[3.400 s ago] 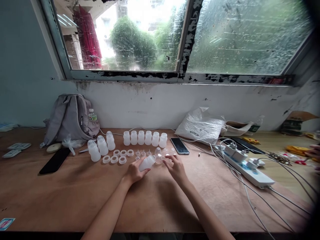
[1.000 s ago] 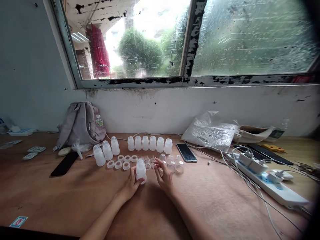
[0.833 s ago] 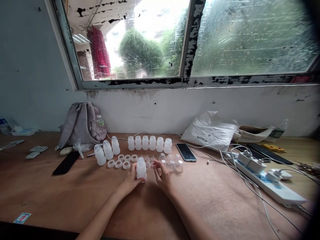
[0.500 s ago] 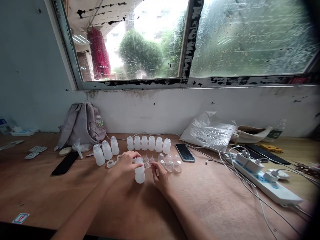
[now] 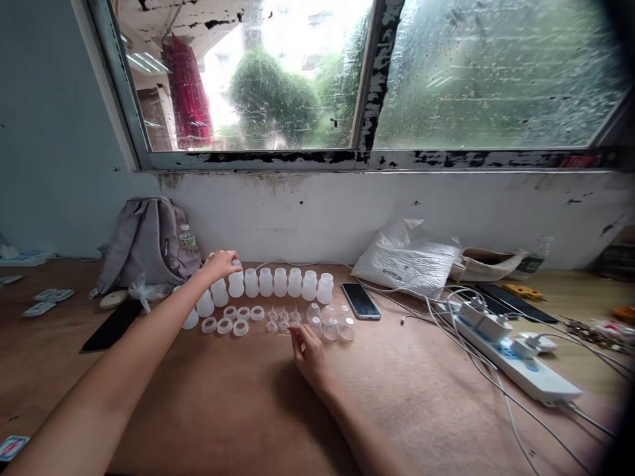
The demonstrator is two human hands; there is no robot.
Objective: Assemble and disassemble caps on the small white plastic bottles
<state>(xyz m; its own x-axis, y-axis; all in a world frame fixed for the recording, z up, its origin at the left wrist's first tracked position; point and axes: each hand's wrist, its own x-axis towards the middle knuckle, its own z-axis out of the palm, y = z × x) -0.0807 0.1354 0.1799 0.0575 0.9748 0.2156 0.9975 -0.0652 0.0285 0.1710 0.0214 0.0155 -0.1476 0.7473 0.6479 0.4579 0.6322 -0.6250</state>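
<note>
Your left hand (image 5: 219, 263) pinches the bottle (image 5: 236, 283) by its cap; it looks light, slick plastic. Right hand (image 5: 307, 347) rests loosely curled, empty.

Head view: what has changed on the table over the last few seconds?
The left hand carried the white bottle from in front of the person back and to the left, and now grips its top at the left end of the bottle row. The right hand drew back slightly, resting near the small clear pieces. Rings, phone and backpack lie as before.
</note>
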